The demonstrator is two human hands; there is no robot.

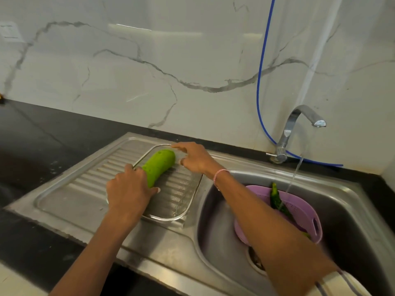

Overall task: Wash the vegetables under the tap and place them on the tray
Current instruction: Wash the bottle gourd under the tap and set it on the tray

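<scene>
Your left hand (128, 189) clasps the near end of the green gourd (159, 165), which lies in the clear tray (179, 195) beneath your grip, while your right hand (192, 159) arches over its far end, whether grasping it cannot be told.

**Gourd on the tray, colander in the basin**

A ribbed stainless-steel drainboard (85, 178) is set into the black stone desk (42, 135), with the deep steel sink basin (352, 221) on its right. A clear rectangular tray (177, 201) sits on the drainboard. A long green gourd (159, 165) lies aslant on the tray, its near end gripped by the left hand (128, 191) and its far end held by the right hand (194, 158). A round purple plastic colander (303, 210) stands in the basin and holds a dark green cucumber (275, 197). The curved chrome tap (299, 118) rises behind the basin, with a thin blue hose (259, 82) behind it.
</scene>
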